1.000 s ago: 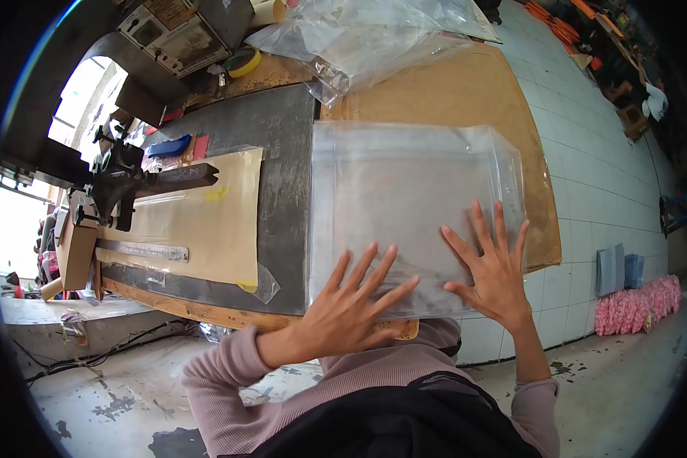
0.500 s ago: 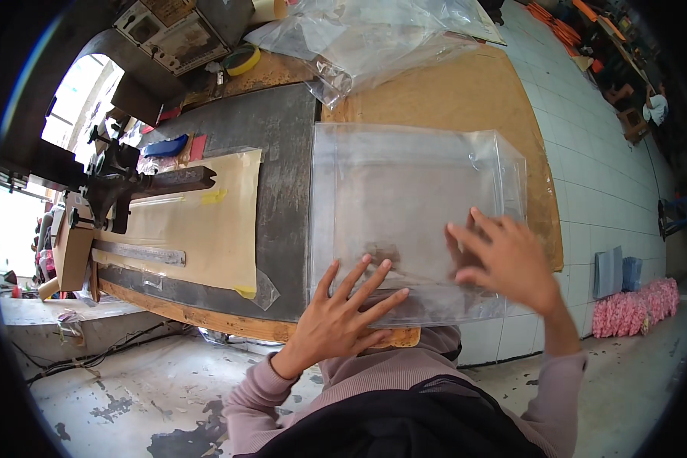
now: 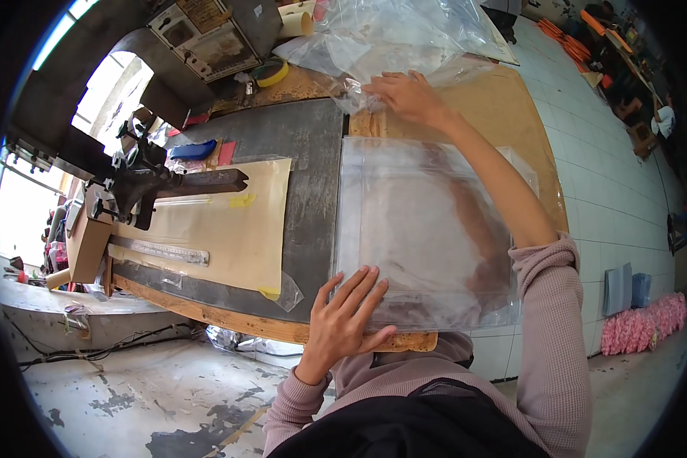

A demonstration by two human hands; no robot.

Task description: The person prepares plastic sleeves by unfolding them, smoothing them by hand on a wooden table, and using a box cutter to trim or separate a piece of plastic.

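Observation:
A flat piece of clear plastic sheeting (image 3: pixel 412 221), apparently layered and with folded edges, lies on the near part of the table. My left hand (image 3: pixel 347 324) rests on its near left corner, fingers stretched out and holding nothing. My right hand (image 3: pixel 408 98) reaches across to the far side, its forearm passing above the flat sheeting. Its outstretched fingers touch the near edge of a loose, crumpled heap of clear plastic (image 3: pixel 382 34). I see no firm grip on the heap.
At left, a dark machine arm (image 3: pixel 206 181) juts over a tan sheet (image 3: pixel 244 221) on a black work surface (image 3: pixel 313 160). A ruler (image 3: pixel 160 250) lies on that sheet. Yellow tape (image 3: pixel 273 74) sits behind. Pink bundles (image 3: pixel 641 324) stand on the right floor.
My right hand has left the right part of the flat sheeting and moved far and left to the crumpled plastic. My left hand stays on the near left corner. The view has shifted slightly.

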